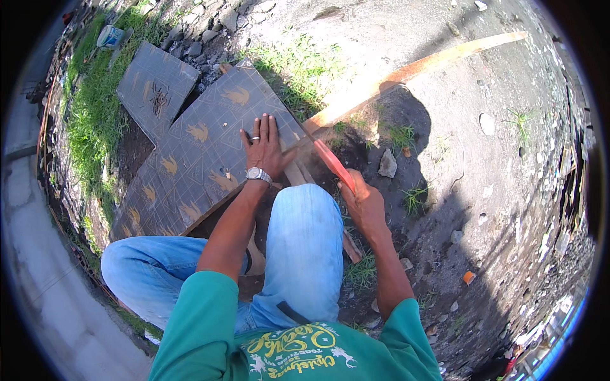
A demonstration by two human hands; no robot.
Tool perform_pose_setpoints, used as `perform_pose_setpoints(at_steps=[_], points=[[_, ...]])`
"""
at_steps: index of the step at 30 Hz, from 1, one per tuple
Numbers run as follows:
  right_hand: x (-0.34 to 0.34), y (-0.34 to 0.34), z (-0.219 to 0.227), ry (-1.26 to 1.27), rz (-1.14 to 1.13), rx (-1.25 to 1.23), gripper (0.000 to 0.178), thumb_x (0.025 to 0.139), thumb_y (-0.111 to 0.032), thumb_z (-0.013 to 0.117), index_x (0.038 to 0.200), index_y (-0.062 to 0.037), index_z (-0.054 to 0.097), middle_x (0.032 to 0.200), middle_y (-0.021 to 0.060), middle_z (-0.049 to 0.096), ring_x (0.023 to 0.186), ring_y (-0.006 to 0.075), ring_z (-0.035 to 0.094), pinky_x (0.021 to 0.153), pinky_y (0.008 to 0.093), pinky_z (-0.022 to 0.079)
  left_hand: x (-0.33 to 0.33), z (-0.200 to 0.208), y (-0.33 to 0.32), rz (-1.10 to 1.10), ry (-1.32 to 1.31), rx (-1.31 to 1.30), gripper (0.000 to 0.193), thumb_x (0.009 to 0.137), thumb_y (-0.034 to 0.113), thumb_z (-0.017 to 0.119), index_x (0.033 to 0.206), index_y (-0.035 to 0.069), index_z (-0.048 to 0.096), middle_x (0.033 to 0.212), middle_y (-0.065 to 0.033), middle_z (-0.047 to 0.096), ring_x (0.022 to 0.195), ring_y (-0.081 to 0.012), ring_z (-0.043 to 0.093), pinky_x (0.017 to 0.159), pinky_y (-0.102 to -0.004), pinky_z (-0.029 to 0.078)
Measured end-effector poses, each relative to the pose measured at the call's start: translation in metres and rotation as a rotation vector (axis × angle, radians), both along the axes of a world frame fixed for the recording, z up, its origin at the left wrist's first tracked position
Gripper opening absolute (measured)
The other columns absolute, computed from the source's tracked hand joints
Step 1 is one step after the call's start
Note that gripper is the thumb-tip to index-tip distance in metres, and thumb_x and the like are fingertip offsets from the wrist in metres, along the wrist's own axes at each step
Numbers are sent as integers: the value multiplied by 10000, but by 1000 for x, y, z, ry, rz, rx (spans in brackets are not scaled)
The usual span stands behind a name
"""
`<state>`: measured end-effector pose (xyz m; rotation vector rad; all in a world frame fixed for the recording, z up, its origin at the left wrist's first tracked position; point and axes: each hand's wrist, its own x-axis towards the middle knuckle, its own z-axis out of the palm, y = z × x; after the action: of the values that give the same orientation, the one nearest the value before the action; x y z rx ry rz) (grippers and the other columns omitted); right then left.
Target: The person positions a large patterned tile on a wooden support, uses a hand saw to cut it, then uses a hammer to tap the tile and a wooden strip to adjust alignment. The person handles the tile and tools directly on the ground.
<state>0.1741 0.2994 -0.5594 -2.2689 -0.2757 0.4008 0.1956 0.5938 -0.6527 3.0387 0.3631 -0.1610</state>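
My left hand (264, 150) lies flat, fingers stretched out, on a dark plywood board (203, 140) with gold leaf-like prints and pale lines. It wears a ring, with a metal watch at the wrist. My right hand (364, 202) is closed round the orange-red handle of a tool that looks like a handsaw (332, 160). Its thin, dark blade reaches the board's right corner, seen almost edge-on. Blur hides much of the blade. Under that corner are narrow wooden pieces (296, 173). My knee, in light blue jeans, is beside the board's near edge.
A long wooden plank (438, 61) slants to the upper right across the ground. Another dark printed board (157, 89) lies at the upper left, near a white and blue bucket (110, 37). Stones (387, 163), grass tufts and an orange scrap (469, 277) dot the soil.
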Motion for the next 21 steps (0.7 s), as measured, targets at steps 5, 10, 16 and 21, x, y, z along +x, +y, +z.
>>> perform_pose_setpoints(at_steps=[5, 10, 16, 21], points=[[-66, -78, 64, 249, -88, -94, 356, 1034, -247, 687, 1375, -155, 642, 1022, 221, 767, 959, 445, 747, 803, 487, 581, 0, -2, 2, -21, -4, 28, 1131, 878, 672, 715, 1698, 39, 261, 1770, -146, 272, 1640, -361, 231, 1290, -694, 133], [-15, -17, 35, 179, -28, -130, 317, 1043, -292, 673, 1314, -129, 645, 945, 232, 756, 897, 469, 739, 766, 532, 568, 0, -3, 1, -37, -44, 31, 1121, 877, 670, 718, 1694, 43, 274, 1759, -143, 295, 1635, -359, 242, 1284, -698, 153], [5, 6, -1, 42, 14, -61, 313, 1045, -314, 658, 1300, -134, 639, 942, 240, 752, 898, 485, 727, 762, 564, 555, 5, 10, 3, -18, 20, -1, 1108, 873, 667, 729, 1693, 64, 290, 1756, -141, 299, 1632, -362, 246, 1277, -705, 172], [-51, -62, 83, 280, -97, -119, 392, 1036, -298, 675, 1396, -150, 629, 990, 234, 765, 941, 468, 737, 807, 527, 576, 4, 2, 0, -11, -13, -8, 1114, 868, 666, 737, 1693, 66, 290, 1758, -142, 296, 1633, -370, 240, 1276, -712, 163]])
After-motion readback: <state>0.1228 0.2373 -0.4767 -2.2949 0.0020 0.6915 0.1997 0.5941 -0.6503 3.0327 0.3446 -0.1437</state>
